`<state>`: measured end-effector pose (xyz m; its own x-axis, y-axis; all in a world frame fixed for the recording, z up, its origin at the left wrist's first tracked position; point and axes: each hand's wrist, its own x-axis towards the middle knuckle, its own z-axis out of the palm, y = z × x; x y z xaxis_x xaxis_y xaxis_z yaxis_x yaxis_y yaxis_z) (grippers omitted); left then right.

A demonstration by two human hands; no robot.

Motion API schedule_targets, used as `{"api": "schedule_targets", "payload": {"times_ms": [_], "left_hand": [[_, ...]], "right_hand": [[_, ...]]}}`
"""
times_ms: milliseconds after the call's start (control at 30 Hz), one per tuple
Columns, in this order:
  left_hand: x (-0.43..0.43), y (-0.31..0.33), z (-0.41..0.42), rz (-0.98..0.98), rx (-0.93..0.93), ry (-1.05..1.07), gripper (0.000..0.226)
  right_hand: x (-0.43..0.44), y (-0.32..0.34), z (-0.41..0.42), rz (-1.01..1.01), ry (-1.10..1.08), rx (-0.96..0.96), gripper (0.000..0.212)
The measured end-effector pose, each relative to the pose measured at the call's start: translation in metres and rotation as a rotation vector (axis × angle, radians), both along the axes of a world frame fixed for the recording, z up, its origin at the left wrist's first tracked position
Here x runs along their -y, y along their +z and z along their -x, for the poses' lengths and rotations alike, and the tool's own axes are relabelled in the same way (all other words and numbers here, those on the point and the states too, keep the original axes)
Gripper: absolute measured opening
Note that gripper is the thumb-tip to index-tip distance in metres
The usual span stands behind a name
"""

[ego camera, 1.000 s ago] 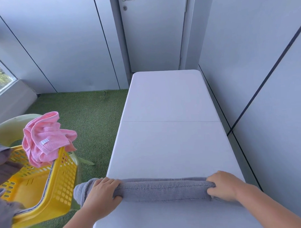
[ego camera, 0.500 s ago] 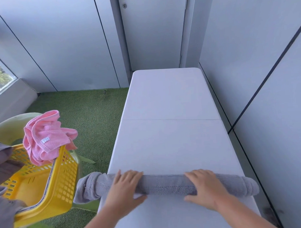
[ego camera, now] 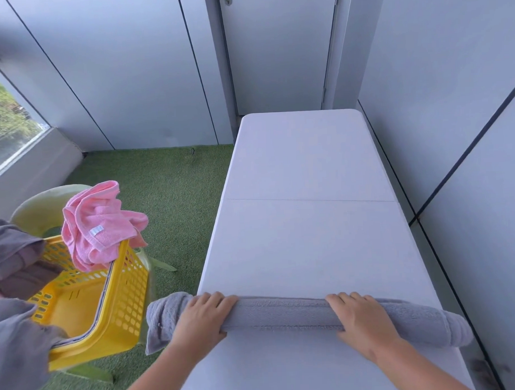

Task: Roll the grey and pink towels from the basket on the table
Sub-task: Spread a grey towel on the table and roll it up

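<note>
Rolling was judged nearly done: the grey towel (ego camera: 284,315), pressed flat-handed before, was now clasped by left grip (ego camera: 201,320) and right grip (ego camera: 361,318).

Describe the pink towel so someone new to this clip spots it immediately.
Left of the white table stands a yellow basket. The pink towel hangs crumpled over its far rim. It is bright pink with a small white tag, while the cloths beside it are grey or dark.

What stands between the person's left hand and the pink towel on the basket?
Nothing visible does. The pink towel lies uncovered on the rim of the yellow basket, across an open gap from the left hand. But that hand and the right hand both grip the rolled grey towel on the table.
</note>
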<state>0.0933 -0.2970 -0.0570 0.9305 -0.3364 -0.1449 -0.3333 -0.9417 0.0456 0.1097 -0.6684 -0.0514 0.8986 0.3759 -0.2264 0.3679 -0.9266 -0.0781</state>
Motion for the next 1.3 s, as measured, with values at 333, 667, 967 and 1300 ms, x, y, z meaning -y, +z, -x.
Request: {"api": "schedule_targets", "payload": {"times_ms": [333,667,967,1300], "left_hand": [[-0.073,0.008,0.008,0.015,-0.058,0.153,0.084],[-0.087,0.016,0.001,0.015,-0.177,0.243,0.079],[-0.078,0.024,-0.039,0.042,-0.219,0.181,0.091],[-0.025,0.023,-0.097,0.066,-0.117,0.355,0.076]], "right_hand": [[0.05,0.006,0.0,0.055,-0.123,-0.063,0.05],[0.106,0.009,0.005,-0.042,-0.19,-0.131,0.062],[0.115,0.041,-0.023,-0.056,-0.281,-0.216,0.056],[0.138,0.025,-0.065,-0.113,-0.536,-0.139,0.063]]}}
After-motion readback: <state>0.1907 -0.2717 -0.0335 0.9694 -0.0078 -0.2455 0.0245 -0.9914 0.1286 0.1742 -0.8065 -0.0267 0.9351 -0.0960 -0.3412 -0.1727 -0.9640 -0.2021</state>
